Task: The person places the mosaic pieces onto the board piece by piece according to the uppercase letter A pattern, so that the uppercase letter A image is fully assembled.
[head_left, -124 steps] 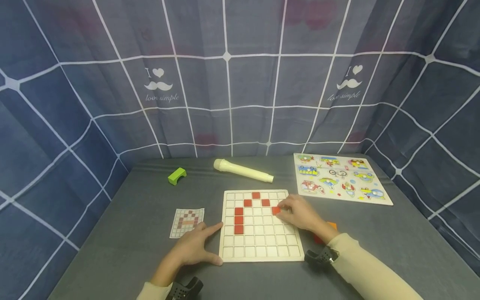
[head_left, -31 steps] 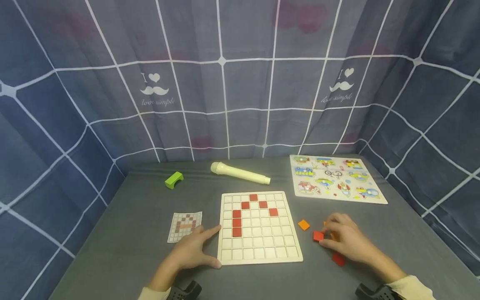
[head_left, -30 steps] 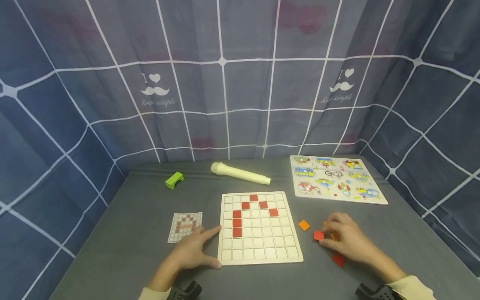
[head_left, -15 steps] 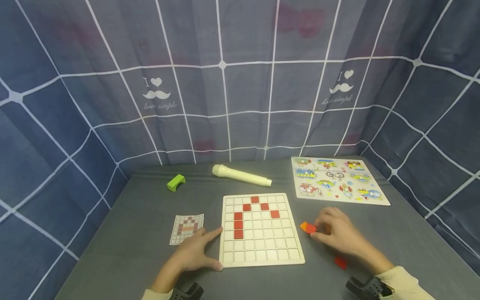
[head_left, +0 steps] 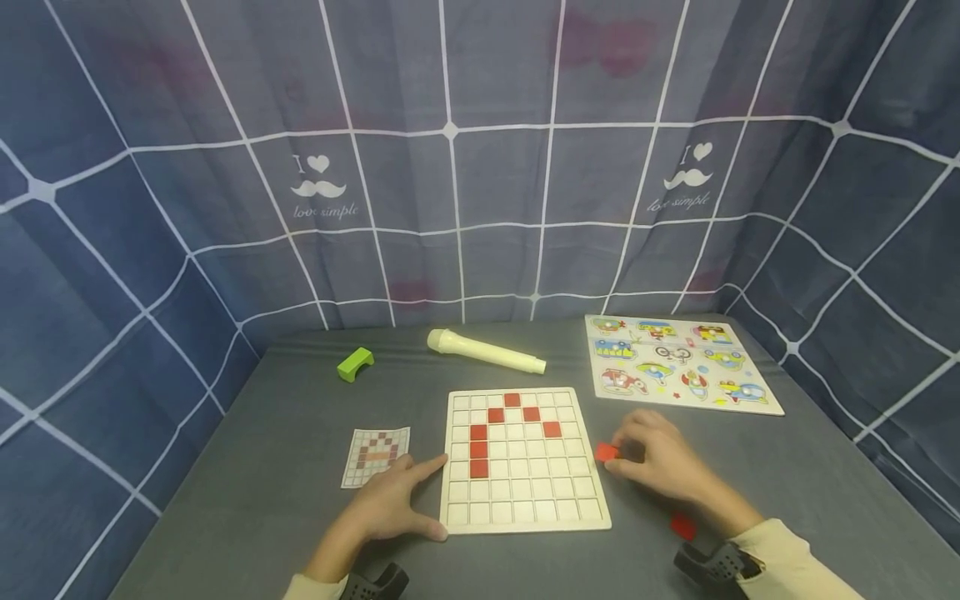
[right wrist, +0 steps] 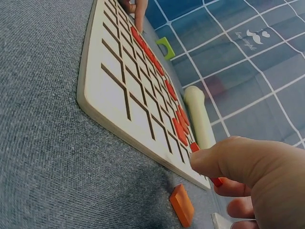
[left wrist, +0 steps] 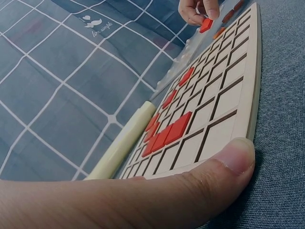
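Board (head_left: 522,489), pale, square, gridded: middle of the tabletop (head_left: 247,517), sides roughly in line with its edges. Inset tiles (head_left: 478,451), seven, red: three in a column toward the left edge, four in a peaked line toward the far edge; remaining cells bare.

Red tile (head_left: 606,452), square, hence without a long axis: just beyond the board's right side, at the fingertips of the right hand (head_left: 660,458), on the side toward the tabletop's left edge. Right hand: thumb and fingers in a pinch on the red tile; nothing else visibly held. Left hand (head_left: 390,500): fingers spread, nothing gripped; index fingertip at the board's left side, thumb at its near left corner.

Relation of most weight, by judgement: bare cells leftward of the red tile, only the board's right rim between; right hand the nearer, left hand at the opposite side.

Also present: spare red tile (head_left: 683,526), toward the right edge; card (head_left: 375,452), left of the board, one corner behind the left hand; green block (head_left: 355,364), toward the far left corner; microphone (head_left: 487,351), near the far edge; picture board (head_left: 682,363), far right corner.

Views compared: orange tile (right wrist: 182,206) plain in the right wrist view, just beside the board, hidden in the head view; card visible in the head view only; dark pieces (left wrist: 228,17) in the left wrist view, too small to identify.
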Demonstrator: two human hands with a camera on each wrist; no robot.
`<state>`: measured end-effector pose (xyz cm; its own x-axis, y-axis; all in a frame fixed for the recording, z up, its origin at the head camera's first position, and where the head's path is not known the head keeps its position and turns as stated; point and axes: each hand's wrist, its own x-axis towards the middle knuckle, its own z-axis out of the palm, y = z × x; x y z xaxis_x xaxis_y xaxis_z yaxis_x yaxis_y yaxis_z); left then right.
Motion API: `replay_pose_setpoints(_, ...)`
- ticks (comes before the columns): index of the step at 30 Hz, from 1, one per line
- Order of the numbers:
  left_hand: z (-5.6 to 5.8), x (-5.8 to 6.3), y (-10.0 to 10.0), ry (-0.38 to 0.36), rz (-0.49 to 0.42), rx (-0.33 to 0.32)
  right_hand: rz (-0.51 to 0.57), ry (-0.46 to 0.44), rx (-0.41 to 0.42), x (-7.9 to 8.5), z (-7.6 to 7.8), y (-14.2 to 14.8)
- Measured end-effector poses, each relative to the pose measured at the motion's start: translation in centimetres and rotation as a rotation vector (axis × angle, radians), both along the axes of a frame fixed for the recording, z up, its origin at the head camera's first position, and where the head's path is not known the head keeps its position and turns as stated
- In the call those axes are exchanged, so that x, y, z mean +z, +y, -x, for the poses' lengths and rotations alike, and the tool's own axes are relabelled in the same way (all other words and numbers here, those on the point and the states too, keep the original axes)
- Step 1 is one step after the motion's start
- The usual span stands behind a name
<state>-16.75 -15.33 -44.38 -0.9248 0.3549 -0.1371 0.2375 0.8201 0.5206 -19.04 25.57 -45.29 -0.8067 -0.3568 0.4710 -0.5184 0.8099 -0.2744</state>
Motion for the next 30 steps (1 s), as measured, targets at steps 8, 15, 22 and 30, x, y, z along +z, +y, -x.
replay_pose_setpoints(8, -0.1, 0.1, 0.0, 0.0, -0.004, -0.012, 0.0, -0.003, -0.007, -0.3, 0.2, -0.1)
replay_pose_setpoints(15, -0.1, 0.2, 0.1, 0.002, -0.013, -0.011, 0.025, 0.006, 0.049, -0.3, 0.6, -1.2)
replay_pose_setpoints(22, -0.1, 0.1, 0.1, 0.0, -0.012, -0.012, -0.002, -0.046, 0.072, -0.3, 0.9, -2.4)
replay_pose_setpoints(30, -0.1, 0.3, 0.1, -0.01, -0.008, -0.011, -0.004, -0.091, 0.093, -0.8, 1.3, -3.5)
